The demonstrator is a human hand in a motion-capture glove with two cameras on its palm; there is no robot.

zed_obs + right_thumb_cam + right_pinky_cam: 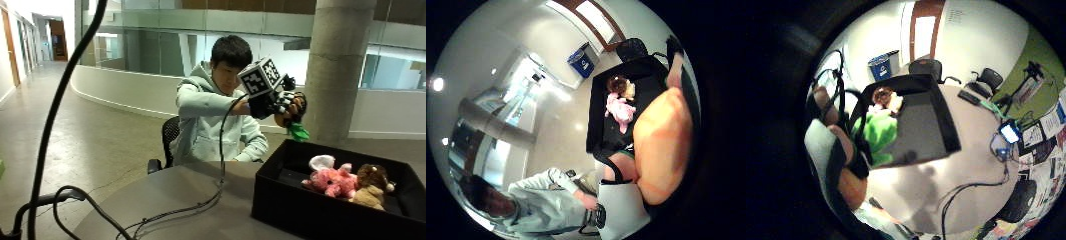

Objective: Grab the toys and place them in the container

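Black container holds two toys; gloved right hand grips one carrot toy.

A grey round table carries a black cable that loops across it toward 7 o'clock. A concrete pillar stands at 1 o'clock behind glass partitions. A blue recycling bin sits by the white wall beside a black office chair.
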